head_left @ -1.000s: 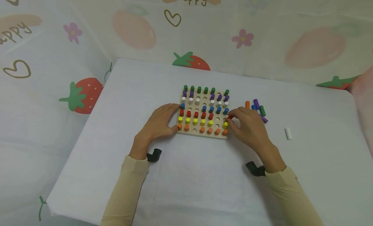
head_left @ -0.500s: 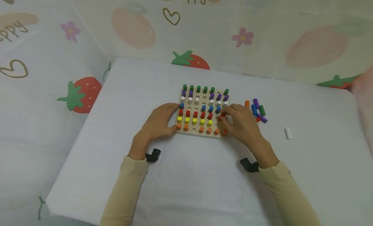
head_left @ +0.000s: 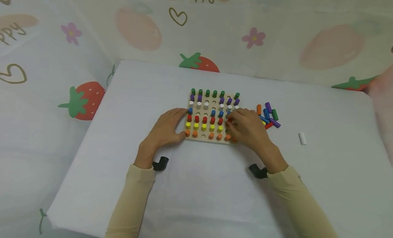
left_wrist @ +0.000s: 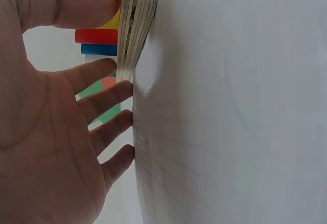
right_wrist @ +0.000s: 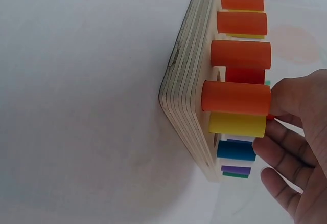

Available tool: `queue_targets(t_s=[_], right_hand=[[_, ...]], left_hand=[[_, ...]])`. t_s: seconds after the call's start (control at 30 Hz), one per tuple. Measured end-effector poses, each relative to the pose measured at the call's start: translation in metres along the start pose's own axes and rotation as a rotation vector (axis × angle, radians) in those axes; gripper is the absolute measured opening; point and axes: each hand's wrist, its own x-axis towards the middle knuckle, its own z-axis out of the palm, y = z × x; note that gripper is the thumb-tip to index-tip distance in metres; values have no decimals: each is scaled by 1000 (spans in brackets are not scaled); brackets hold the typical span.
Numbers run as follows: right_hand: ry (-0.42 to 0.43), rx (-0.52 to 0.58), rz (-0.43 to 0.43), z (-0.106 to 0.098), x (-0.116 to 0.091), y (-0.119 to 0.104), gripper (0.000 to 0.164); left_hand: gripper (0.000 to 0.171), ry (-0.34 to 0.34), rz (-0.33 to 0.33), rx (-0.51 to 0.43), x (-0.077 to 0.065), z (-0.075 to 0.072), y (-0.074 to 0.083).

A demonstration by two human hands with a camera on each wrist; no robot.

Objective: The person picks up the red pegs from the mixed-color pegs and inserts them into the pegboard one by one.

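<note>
A wooden pegboard (head_left: 199, 140) lies on the white table, filled with rows of green, purple, white, blue, red, yellow and orange pegs, with some bare holes. My left hand (head_left: 164, 129) rests at the board's left edge, thumb and fingertips against it, fingers loosely spread. Over the board's right side, my right hand (head_left: 250, 129) pinches a red peg (head_left: 229, 120) at the red row. Only a sliver of that peg shows in the right wrist view, behind a yellow peg (right_wrist: 237, 125) and an orange peg (right_wrist: 236, 97). The right hand hides part of the board's right columns.
Right of the board lies a loose pile of pegs, among them an orange peg (head_left: 259, 109), a green peg (head_left: 274, 114) and a purple peg (head_left: 275, 123). A lone white peg (head_left: 302, 138) lies farther right. Patterned cloth (head_left: 227, 33) rises behind the table.
My right hand has moved left over the board with the red peg, from the right edge to the red row, uncovering more of the loose pile. The left hand has stayed put.
</note>
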Motion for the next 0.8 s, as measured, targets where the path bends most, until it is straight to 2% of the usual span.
queue_targets(t_s=[0.2,0.47,0.8], right_hand=[[16,-14,-14,1,2,-2,19],[-25,-15,54,-2,-1,-3,27],[88,-8,96,-14,-19,17,20]], left_hand=[[85,6,13,-9,-2,-1,0],[84,6,22,-7,1,-1,-1],[85,-13,5,4,-1,-3,0]])
